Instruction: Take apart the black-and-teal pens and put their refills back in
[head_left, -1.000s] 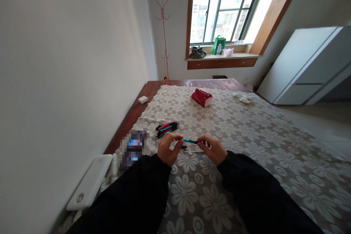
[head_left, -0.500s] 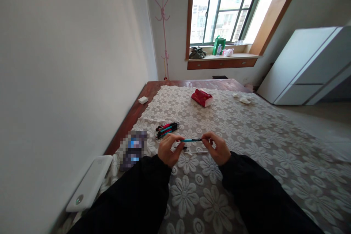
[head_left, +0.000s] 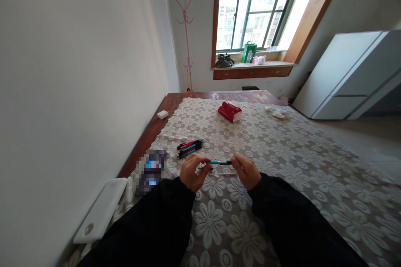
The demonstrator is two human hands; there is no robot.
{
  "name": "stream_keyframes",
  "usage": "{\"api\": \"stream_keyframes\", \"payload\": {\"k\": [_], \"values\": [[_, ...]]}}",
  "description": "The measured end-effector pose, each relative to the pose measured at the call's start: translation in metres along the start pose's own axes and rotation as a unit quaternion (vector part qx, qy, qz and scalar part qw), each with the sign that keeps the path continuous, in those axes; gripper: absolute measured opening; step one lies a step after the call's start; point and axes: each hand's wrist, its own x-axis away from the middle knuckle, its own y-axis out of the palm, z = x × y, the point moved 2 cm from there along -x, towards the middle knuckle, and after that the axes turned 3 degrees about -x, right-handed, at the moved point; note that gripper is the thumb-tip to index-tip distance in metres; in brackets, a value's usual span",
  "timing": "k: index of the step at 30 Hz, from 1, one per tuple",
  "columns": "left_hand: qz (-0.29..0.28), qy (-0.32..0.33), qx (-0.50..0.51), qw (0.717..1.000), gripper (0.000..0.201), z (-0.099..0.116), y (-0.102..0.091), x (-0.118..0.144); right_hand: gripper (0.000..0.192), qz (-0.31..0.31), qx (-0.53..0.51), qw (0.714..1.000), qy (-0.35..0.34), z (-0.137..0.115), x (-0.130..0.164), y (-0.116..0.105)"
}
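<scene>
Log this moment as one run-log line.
left hand: holds thin teal pen | right hand: holds other end | below: white refill on floral lace cloth | nearby: pile of red and teal pens

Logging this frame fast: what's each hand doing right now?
Left hand: closed, pinching one end of the teal pen.
Right hand: closed, pinching the pen's other end.

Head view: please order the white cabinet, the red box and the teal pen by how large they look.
1. White cabinet, clearly largest.
2. Red box.
3. Teal pen, thinnest, though nearly as long as the box because it is nearer the camera.
</scene>
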Motion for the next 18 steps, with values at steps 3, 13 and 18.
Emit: {"api": "stream_keyframes", "payload": {"k": [3,13,18], "values": [[0.003,0.001,0.000,1.000,0.012,0.0000,-0.0002,-0.0002,0.044,-0.003,0.002,1.000,-0.002,0.0004,0.0002,0.0006],[0.007,-0.031,0.008,0.999,0.009,-0.0001,0.0012,0.0003,0.034,0.007,-0.028,1.000,0.005,0.0023,0.0012,0.0004],[0.013,-0.035,0.015,0.999,0.008,0.0014,0.0008,-0.0007,0.024,0.011,-0.043,0.999,-0.009,0.0009,0.0008,-0.0003]]}}
